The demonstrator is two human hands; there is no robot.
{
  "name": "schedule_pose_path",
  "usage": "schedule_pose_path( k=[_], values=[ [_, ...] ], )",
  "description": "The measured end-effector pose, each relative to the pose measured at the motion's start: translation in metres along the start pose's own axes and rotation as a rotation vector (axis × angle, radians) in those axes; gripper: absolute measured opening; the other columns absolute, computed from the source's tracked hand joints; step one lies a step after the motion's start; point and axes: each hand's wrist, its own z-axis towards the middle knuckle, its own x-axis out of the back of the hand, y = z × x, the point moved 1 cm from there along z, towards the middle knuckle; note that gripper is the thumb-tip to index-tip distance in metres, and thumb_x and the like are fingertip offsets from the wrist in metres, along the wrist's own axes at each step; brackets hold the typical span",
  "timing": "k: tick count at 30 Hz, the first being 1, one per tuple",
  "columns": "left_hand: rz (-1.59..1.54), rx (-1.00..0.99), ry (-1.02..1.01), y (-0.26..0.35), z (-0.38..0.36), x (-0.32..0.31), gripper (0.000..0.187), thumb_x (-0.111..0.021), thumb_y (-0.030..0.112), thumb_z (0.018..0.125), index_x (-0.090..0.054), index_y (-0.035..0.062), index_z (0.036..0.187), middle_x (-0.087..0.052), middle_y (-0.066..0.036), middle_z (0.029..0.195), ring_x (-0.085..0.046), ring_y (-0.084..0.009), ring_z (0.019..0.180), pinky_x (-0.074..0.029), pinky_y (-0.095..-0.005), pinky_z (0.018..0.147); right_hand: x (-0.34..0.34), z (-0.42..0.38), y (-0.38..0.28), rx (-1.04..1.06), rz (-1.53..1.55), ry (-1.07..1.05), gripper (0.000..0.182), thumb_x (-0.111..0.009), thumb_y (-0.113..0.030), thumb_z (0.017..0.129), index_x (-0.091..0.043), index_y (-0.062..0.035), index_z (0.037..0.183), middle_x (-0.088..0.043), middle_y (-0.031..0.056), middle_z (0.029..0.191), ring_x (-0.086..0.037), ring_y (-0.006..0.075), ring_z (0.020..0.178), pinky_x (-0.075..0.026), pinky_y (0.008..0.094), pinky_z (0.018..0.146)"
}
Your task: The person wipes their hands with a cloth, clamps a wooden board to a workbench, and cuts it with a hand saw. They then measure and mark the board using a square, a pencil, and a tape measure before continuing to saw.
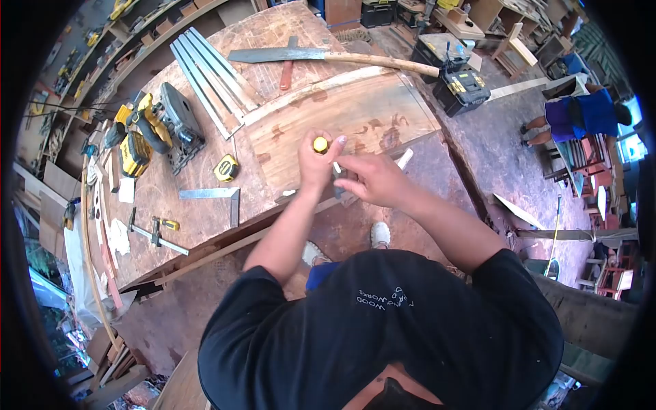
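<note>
My left hand (316, 162) is wrapped round a tool with a round yellow end (320, 144), held over the near edge of a wooden board (369, 113). Close on its right, my right hand (372, 179) has its thumb and fingers round a small, pale piece, too small to make out. The board lies on the workbench (205, 160). A yellow tape measure (226, 168) and a metal square (208, 194) rest on the bench to the left of my hands.
A yellow circular saw (147, 133), metal strips (212, 82), a clamp (157, 232) and a long wooden-handled blade (328, 56) lie on the bench. Black toolboxes (461, 89) stand at the back right. A person in blue (581, 116) is far right.
</note>
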Motion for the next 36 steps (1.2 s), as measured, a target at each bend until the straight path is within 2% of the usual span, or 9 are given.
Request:
schedule_pose_path(
  k=[3, 6, 13, 17, 19, 21, 24, 31, 36],
  values=[
    [0.089, 0.043, 0.105, -0.004, 0.015, 0.005, 0.026, -0.075, 0.017, 0.08, -0.056, 0.0053, 0.067, -0.053, 0.002, 0.064, -0.047, -0.0063, 0.062, -0.039, -0.0232, 0.055, -0.003, -0.001, -0.003, -0.07, 0.017, -0.029, 0.033, -0.072, -0.026, 0.082, -0.06, -0.0069, 0.106, -0.061, 0.0125, 0.074, -0.062, 0.0311, 0.067, -0.048, 0.039, 0.059],
    [-0.183, 0.228, -0.719, -0.008, 0.045, 0.033, 0.025, -0.074, 0.018, 0.08, -0.058, 0.0072, 0.065, -0.054, 0.003, 0.063, -0.046, -0.005, 0.06, -0.038, -0.0225, 0.054, -0.011, 0.008, 0.004, -0.078, -0.04, 0.028, 0.033, -0.067, -0.034, 0.085, -0.058, -0.0072, 0.103, -0.062, 0.0127, 0.075, -0.063, 0.0314, 0.069, -0.048, 0.0416, 0.06],
    [-0.083, 0.043, 0.205, -0.007, -0.009, -0.008, 0.022, -0.075, 0.014, 0.08, -0.056, 0.0058, 0.075, -0.054, 0.001, 0.074, -0.048, -0.0066, 0.071, -0.041, -0.0242, 0.064, 0.03, 0.005, 0.066, -0.22, 0.182, -0.008, 0.048, -0.067, -0.044, 0.084, -0.062, -0.0076, 0.115, -0.064, 0.0094, 0.077, -0.063, 0.0235, 0.07, -0.051, 0.0347, 0.065],
    [0.039, 0.151, 0.012, -0.015, 0.025, 0.018, 0.023, -0.072, 0.015, 0.082, -0.054, 0.0071, 0.071, -0.057, -0.001, 0.072, -0.049, -0.0083, 0.068, -0.04, -0.0223, 0.061, 0.085, 0.039, 0.182, -0.288, -0.216, 0.138, 0.046, -0.065, -0.039, 0.085, -0.061, -0.0061, 0.117, -0.064, 0.0144, 0.104, -0.061, 0.0274, 0.1, -0.048, 0.0395, 0.087],
    [-0.027, 0.223, -0.646, -0.004, 0.039, 0.035, 0.024, -0.071, 0.012, 0.08, -0.052, 0.0074, 0.066, -0.058, -0.002, 0.073, -0.05, -0.0098, 0.069, -0.04, -0.0233, 0.062, 0.096, 0.058, 0.237, -0.328, -0.381, 0.217, 0.048, -0.065, -0.037, 0.085, -0.059, -0.0057, 0.12, -0.059, 0.0154, 0.119, -0.055, 0.0285, 0.115, -0.043, 0.0417, 0.098],
    [-0.002, 0.161, -0.597, 0.002, 0.027, 0.026, 0.025, -0.071, 0.014, 0.083, -0.053, 0.0064, 0.068, -0.056, 0.002, 0.069, -0.05, -0.0086, 0.065, -0.042, -0.0235, 0.061, 0.106, 0.084, 0.266, -0.336, -0.419, 0.264, 0.05, -0.066, -0.037, 0.084, -0.058, -0.0055, 0.121, -0.057, 0.0155, 0.125, -0.052, 0.0286, 0.12, -0.041, 0.043, 0.102],
    [-0.032, 0.06, 0.246, -0.003, -0.006, -0.007, 0.023, -0.071, 0.017, 0.084, -0.054, 0.0072, 0.073, -0.058, -0.001, 0.07, -0.053, -0.0093, 0.065, -0.043, -0.0232, 0.058, 0.105, 0.111, 0.314, -0.408, -0.818, 0.247, 0.054, -0.066, -0.043, 0.082, -0.057, -0.0071, 0.123, -0.054, 0.0171, 0.132, -0.051, 0.0291, 0.123, -0.039, 0.048, 0.102],
    [-0.134, 0.309, -0.343, -0.008, 0.022, 0.031, 0.019, -0.07, 0.008, 0.079, -0.054, 0.0072, 0.068, -0.058, -0.004, 0.071, -0.053, -0.0112, 0.07, -0.042, -0.0253, 0.065, 0.125, 0.123, 0.326, -0.444, -0.594, -0.256, 0.052, -0.063, -0.046, 0.085, -0.06, -0.0061, 0.118, -0.063, 0.0176, 0.116, -0.058, 0.0324, 0.112, -0.045, 0.0446, 0.096],
    [-0.314, 0.054, -0.069, -0.006, -0.005, 0.008, 0.023, -0.066, 0.024, 0.084, -0.055, 0.0069, 0.094, -0.059, -0.009, 0.086, -0.053, -0.0148, 0.08, -0.043, -0.0283, 0.071, 0.147, 0.033, 0.291, -0.541, -0.237, -0.089, 0.047, -0.062, -0.047, 0.086, -0.063, -0.0048, 0.108, -0.066, 0.0193, 0.107, -0.062, 0.0341, 0.101, -0.048, 0.0436, 0.084]
  ],
)
